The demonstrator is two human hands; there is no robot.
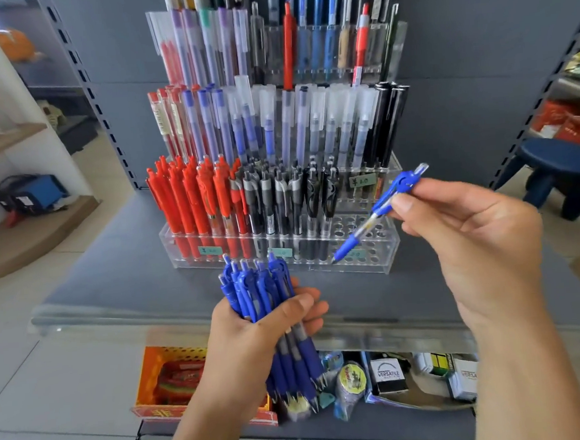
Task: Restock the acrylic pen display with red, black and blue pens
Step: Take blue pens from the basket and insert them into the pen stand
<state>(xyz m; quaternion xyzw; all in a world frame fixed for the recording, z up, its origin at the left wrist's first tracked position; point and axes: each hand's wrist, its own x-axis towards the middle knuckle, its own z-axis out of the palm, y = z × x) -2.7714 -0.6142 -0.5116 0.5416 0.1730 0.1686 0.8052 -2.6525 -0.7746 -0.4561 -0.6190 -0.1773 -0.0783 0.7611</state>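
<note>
Pinching one blue pen (pixel 377 213) tip-down, the right hand (pixel 468 238) aims it at the empty holes on the right of the clear rack (pixel 370 265), beside the black pens (pixel 290 195). Her left hand (pixel 265 328) grips the spare bundle (pixel 271 310) close by for quick refills.

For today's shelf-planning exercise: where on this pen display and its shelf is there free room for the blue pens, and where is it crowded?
Free: the empty holes at the front acrylic tray's right end, beside the black pens, under the single blue pen pinched by the right hand. Also the bare grey shelf before the tray. Crowded: the red pens and black pens filling left and middle.
</note>
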